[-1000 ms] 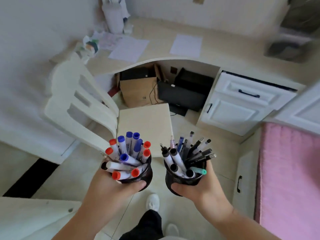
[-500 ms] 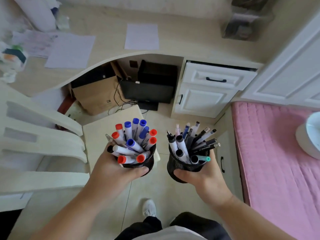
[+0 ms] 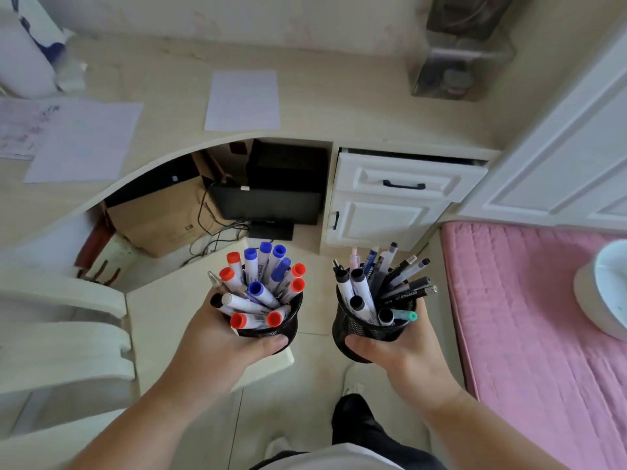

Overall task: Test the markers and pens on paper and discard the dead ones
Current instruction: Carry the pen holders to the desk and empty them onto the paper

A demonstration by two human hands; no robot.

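My left hand grips a black mesh cup packed with several red- and blue-capped markers. A second black mesh cup is held by my right hand; it is full of black-capped markers and dark pens. I hold both cups upright, side by side, above the floor in front of the desk. On the desk top lie a blank white sheet of paper in the middle and more sheets to the left.
A curved beige desk runs across the back, with white drawers on its right and boxes and a black device beneath it. A white chair stands at the left. A pink bed with a white bowl is at the right.
The view has swung right and closer to the desk; the chair has slid to the left edge and the bed has come into view. Both hands keep holding their cups.
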